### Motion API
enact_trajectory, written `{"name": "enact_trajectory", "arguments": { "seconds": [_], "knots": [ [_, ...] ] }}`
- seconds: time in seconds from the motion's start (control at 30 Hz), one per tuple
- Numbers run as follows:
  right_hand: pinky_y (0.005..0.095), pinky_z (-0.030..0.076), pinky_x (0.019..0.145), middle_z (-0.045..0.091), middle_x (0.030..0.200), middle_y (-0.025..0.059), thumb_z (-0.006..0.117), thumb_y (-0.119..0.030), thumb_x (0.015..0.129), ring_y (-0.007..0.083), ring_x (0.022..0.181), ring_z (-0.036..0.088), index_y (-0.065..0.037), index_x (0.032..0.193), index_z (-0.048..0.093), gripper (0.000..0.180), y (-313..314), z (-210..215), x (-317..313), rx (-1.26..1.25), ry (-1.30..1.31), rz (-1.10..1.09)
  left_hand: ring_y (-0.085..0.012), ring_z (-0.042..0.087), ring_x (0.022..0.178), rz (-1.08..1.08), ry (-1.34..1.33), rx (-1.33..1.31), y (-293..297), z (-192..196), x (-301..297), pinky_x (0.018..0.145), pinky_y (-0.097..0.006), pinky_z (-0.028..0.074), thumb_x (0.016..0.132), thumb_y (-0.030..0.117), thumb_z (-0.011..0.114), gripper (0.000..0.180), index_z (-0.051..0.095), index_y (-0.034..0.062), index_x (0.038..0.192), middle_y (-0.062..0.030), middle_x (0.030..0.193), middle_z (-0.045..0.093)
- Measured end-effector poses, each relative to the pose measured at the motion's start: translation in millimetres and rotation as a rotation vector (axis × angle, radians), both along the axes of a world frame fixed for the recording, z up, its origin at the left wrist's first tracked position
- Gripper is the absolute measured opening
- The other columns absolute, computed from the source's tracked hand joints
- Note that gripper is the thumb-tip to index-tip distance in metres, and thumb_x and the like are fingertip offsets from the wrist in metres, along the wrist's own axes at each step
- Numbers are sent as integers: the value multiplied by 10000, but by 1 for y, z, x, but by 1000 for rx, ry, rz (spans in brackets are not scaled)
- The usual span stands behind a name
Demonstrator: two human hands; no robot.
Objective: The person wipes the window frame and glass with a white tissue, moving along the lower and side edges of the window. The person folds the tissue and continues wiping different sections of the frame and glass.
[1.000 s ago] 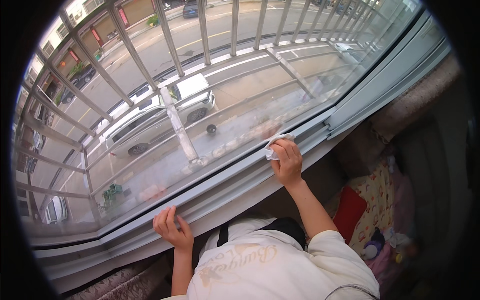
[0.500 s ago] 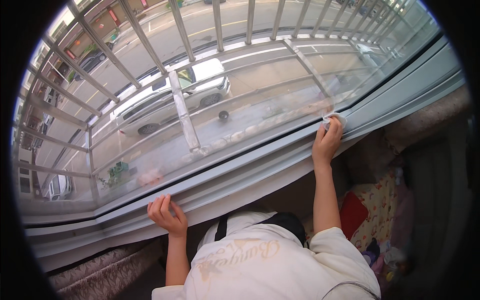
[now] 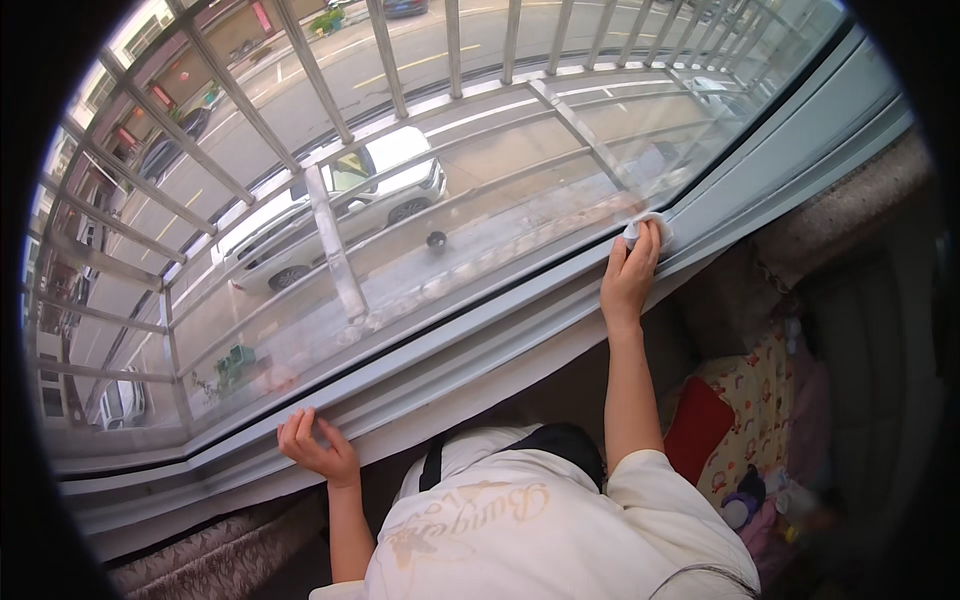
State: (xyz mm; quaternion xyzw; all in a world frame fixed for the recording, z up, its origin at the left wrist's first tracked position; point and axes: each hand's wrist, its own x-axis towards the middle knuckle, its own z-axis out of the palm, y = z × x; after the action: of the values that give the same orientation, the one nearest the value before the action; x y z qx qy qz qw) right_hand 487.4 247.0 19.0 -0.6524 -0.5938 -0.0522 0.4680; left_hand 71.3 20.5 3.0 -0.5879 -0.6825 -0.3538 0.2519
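Observation:
A crumpled white cloth [image 3: 659, 231] is pinched in the fingers of my right hand [image 3: 632, 270]. The cloth lies against the pale metal window frame [image 3: 480, 309], near the corner where the lower rail meets the upright on the right. My left hand [image 3: 318, 449] rests on the edge of the lower rail, well to the left. Its fingers are slightly bent with the thumb apart, and nothing is in them. Behind the rail stands the window glass [image 3: 450, 285], which shows faint reflections.
Metal security bars [image 3: 337, 240] stand outside the glass, above a street with a parked white car [image 3: 330, 205]. Patterned curtains [image 3: 205, 550] hang at the lower left, with another bunched curtain [image 3: 835, 210] at the right. A red item [image 3: 697, 420] lies on patterned fabric [image 3: 750, 410] below.
The view has tilted slightly, so the window and both hands appear shifted to the left. Against the frame, my hands and the cloth stay at nearly the same spots.

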Motion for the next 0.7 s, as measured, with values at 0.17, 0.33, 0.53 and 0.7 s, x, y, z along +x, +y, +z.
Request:
{"name": "enact_trajectory", "arguments": {
  "seconds": [0.17,0.33,0.53,0.7],
  "knots": [
    [472,394,1068,521,1354,240,519,-94,981,400,1282,477,85,1254,542,328,3,-9,5,86,-90,-75,-309,536,1117,7,11,0,2,0,2,1056,-517,391,864,9,606,265,631,44,1125,-113,1132,587],
    [443,490,873,638,1058,158,628,28,878,353,1004,597,5,1071,631,195,-22,43,-9,164,-63,8,-303,535,1123,13,17,15,-1,-4,-2,1050,-513,396,854,-1,609,267,630,44,1117,-111,1136,585],
    [414,485,766,621,908,97,704,-23,840,295,865,607,-40,988,628,167,-29,170,9,402,-400,-113,-305,542,1125,-2,-2,29,2,-8,-3,1053,-509,390,857,3,607,269,633,41,1122,-107,1142,593],
    [357,451,811,579,783,26,672,-104,843,214,801,591,-115,836,572,101,-10,203,30,171,-994,-254,-310,532,1152,3,10,23,1,-12,-4,1070,-515,380,858,8,600,282,633,36,1137,-122,1157,594]
  ]
}}
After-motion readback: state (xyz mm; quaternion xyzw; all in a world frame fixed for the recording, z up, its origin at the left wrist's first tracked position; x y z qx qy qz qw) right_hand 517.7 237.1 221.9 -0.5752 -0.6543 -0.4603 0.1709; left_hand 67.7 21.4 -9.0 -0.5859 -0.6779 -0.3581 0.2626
